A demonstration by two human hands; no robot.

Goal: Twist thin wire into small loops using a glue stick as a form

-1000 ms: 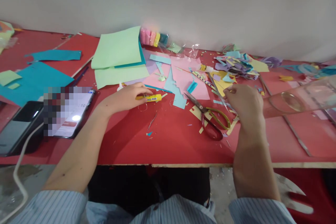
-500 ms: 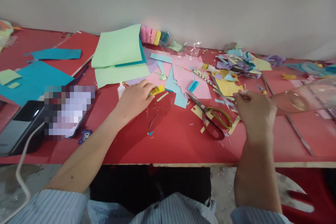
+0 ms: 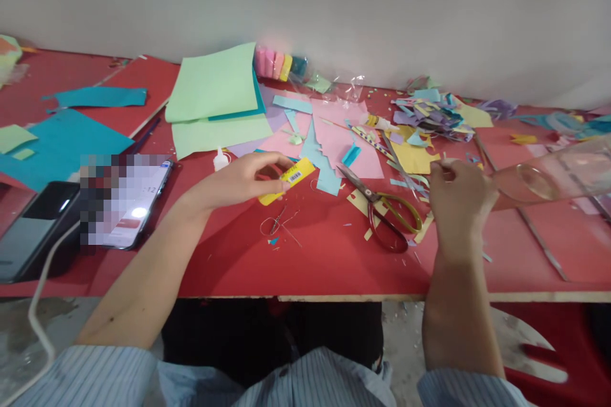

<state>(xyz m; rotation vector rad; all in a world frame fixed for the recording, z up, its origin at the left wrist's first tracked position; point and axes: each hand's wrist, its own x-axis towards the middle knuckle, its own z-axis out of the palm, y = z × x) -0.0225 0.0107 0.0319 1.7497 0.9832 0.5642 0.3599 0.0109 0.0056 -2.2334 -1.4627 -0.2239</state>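
My left hand (image 3: 248, 177) grips a small flat yellow box (image 3: 293, 176) with a barcode on its face, thumb on the near side. It is held just above the red table, beside a small white-capped bottle (image 3: 220, 160). My right hand (image 3: 461, 189) is closed in a pinch; a tiny pale tip shows above the fingers, too small to name. Left of that hand lie scissors (image 3: 375, 200) with a red and an olive handle loop, blades slightly apart. A thin wiry thread (image 3: 274, 226) lies in front of the yellow box.
Green paper sheets (image 3: 214, 86), pink paper (image 3: 351, 137) and a heap of paper strips (image 3: 434, 114) lie toward the wall. A clear plastic bottle (image 3: 563, 172) lies right of my right hand. A phone (image 3: 138, 203) and a black device (image 3: 35, 229) with a white cable are at left.
My left hand has lifted the yellow box and turned its barcode face into view, uncovering the white-capped bottle. The thread shows more loops. My right hand has shifted slightly, still pinched.
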